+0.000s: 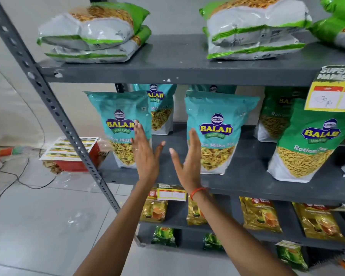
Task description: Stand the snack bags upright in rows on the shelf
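Two teal Balaji snack bags stand upright at the front of the middle grey shelf (247, 180): one on the left (118, 116), one in the middle (219, 116). Behind each stands another teal bag (161, 104). My left hand (145, 156) is open, its fingers against the left bag's right edge. My right hand (187, 162) is open, its fingertips at the middle bag's left edge. Both palms face each other across the gap between the bags. Further right, green Balaji bags (311, 148) stand upright.
Green-and-white bags (92, 34) lie flat in stacks on the top shelf. A yellow price tag (331, 96) hangs from the top shelf's right edge. Yellow and green packets fill the lower shelves. The rack's grey post (54, 108) slants left; a red box (72, 156) and cables lie on the floor.
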Available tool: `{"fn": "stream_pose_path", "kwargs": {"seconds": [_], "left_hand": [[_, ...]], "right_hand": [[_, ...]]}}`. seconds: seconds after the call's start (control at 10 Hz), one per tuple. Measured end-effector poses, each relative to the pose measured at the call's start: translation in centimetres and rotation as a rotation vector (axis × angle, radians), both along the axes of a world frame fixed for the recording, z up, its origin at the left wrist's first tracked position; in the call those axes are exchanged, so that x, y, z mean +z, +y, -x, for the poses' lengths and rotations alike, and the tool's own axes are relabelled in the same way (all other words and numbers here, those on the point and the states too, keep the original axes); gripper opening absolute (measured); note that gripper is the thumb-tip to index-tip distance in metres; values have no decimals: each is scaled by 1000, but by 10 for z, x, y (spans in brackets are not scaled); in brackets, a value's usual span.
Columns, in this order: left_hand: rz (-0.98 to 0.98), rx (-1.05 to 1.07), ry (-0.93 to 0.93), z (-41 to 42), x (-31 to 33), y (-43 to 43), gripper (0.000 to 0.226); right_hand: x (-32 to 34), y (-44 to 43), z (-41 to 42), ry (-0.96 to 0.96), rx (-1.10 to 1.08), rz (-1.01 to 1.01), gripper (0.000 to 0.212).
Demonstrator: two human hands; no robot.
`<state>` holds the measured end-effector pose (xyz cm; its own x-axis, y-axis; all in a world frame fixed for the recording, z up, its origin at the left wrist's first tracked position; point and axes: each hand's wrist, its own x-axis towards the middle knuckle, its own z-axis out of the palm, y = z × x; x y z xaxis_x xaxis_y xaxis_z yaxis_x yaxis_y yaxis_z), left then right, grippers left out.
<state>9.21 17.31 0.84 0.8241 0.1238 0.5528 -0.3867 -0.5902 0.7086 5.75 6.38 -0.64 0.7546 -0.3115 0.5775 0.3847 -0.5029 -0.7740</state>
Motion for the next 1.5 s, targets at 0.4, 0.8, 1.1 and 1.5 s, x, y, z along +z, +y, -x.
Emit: {"fn": "stream_pose_path", "kwargs": {"seconds": [0.4,0.8,1.1,1.5], "left_hand": [[87,-182,567,-69,-39,153,103],[163,-263,673,-78,-60,122,82],[105,-250,725,-66,-45,113,89],[-586,-108,629,6,37,37,27]], "right_hand": [[-42,79,-82,564,375,-200,89],[-66,40,-78,628,325,-196,70],[-51,39,-71,723,316,-168,74],[52,17,-26,981,162,614,36]]}}
